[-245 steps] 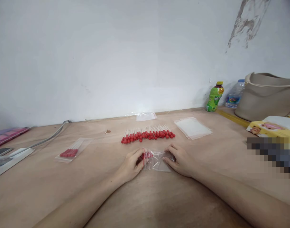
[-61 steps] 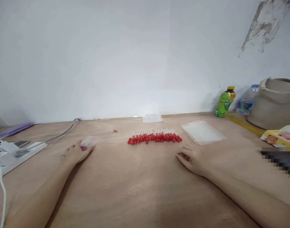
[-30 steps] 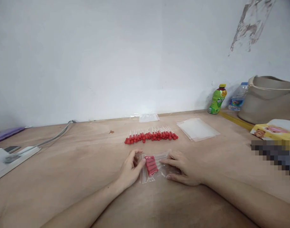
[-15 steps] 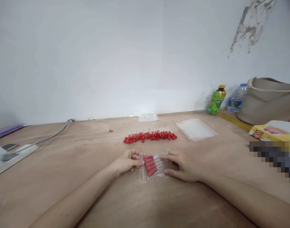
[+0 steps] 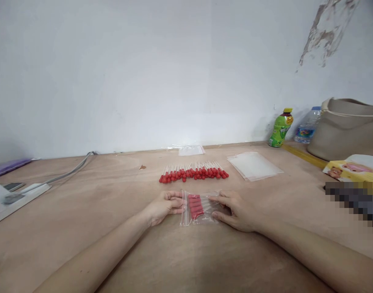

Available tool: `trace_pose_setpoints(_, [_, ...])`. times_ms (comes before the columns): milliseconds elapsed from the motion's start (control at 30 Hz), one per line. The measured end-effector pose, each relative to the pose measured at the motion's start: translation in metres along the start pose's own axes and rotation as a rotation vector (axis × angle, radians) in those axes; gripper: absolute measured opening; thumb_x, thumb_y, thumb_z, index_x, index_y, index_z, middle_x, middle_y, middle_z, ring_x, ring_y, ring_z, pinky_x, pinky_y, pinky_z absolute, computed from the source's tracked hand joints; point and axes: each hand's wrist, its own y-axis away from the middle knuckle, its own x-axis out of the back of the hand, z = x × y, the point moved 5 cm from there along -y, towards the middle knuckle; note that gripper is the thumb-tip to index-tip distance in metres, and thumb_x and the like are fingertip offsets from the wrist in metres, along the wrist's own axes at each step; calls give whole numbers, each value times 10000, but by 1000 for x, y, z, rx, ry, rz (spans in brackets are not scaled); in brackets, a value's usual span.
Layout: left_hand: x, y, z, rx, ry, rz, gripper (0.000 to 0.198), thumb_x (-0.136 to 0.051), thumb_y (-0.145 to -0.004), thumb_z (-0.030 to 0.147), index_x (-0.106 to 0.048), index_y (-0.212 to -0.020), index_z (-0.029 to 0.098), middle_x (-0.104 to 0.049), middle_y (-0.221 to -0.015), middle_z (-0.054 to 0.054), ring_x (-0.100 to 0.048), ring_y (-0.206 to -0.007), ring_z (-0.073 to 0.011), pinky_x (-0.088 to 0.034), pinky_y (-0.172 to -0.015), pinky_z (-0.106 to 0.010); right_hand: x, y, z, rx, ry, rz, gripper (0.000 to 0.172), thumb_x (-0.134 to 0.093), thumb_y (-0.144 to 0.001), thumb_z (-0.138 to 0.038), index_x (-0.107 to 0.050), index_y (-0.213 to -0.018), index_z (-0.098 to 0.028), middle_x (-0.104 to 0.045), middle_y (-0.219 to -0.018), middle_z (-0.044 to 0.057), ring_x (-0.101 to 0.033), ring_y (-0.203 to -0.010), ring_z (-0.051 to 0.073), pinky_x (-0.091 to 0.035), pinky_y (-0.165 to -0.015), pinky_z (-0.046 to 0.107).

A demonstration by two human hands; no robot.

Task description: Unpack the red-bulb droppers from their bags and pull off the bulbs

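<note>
The bag (image 5: 206, 220) has straightened; left hand (image 5: 160, 209) and right hand (image 5: 238, 211) touch it (grips unclear). Red swabs (image 5: 195, 206) bagged; loose swabs (image 5: 194, 174) remain.

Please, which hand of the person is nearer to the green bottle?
Right. The right hand, at the right end of the plastic bag, is in front and left of the green bottle; the left hand, at the bag's left end, is farther away.

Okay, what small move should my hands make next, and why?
Perhaps pinch along the zip strip of the bag with your left hand: it is at that end, red-tipped sticks lie inside, and your right hand touches the other end. I can't tell whether it's sealed.
</note>
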Motion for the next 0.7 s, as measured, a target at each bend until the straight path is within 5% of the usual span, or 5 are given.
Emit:
trace_pose_setpoints(200, [0,-1,0,-3,15,11,259,-654,-617,44,-598,-866,93,-654,-764,-48,-619,-648,-98,-497,-703,-225,5,-4,-12,68,55,86,281,-537,-772,-356,-596,-978,-175,-535,-850,63,-491,-759,163,-390,-697,293])
trace_pose_setpoints(400, [-1,2,1,-30,-13,-55,423,-688,-548,27,-582,-951,99,-662,-810,-67,-633,-705,-136,-495,-722,-262,-5,-32,-43,206,-90,7,198,-467,-823,-219,-595,-973,-200,-559,-862,47,-523,-735,128,-405,-665,239])
trace_pose_setpoints(700, [-3,1,0,-54,-4,-31,422,-656,-551,1,-564,-950,101,-674,-812,-72,-644,-688,-140,-496,-717,-271,-18,-56,-50,179,-225,37,194,-461,-833,-179,-619,-946,-176,-565,-807,33,-522,-604,84,-409,-615,207])
